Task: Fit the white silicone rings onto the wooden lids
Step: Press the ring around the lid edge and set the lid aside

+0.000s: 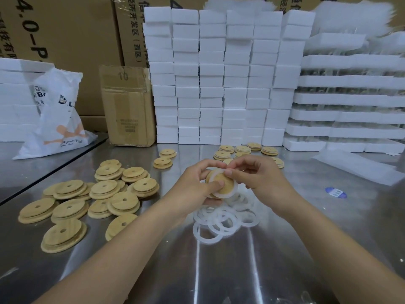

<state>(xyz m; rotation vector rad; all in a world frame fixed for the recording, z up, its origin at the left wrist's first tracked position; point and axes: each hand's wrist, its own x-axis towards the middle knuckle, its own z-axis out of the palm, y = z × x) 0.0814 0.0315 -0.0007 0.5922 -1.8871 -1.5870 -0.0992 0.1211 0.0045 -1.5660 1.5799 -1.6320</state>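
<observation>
Some fifteen wooden lids (104, 188), each with a centre hole, lie heaped on the steel table (219, 270) well to the left of the held lid (225, 185); they overlap, so the count is rough. Behind and left of the held lid stand one white plastic bag (57, 119) and one taped cardboard box (129, 110), their contents hidden. Two further wooden lids sit nearer, just behind and left of it.

The left hand (195, 187) grips the held lid from the left, with its thumb pressed on the lid's face. One white silicone ring (229, 194) runs round the lid's edge; whether it is fully seated cannot be told. The right hand (256, 175) pinches this ring at the lid's upper rim, between thumb and forefinger.

Just below the held lid about ten loose rings (223, 220) overlap in a pile. Behind it lie some seven wooden lids, in front of six columns of white foam blocks (219, 80). To the right of the held lid is one blue sticker (336, 192).
</observation>
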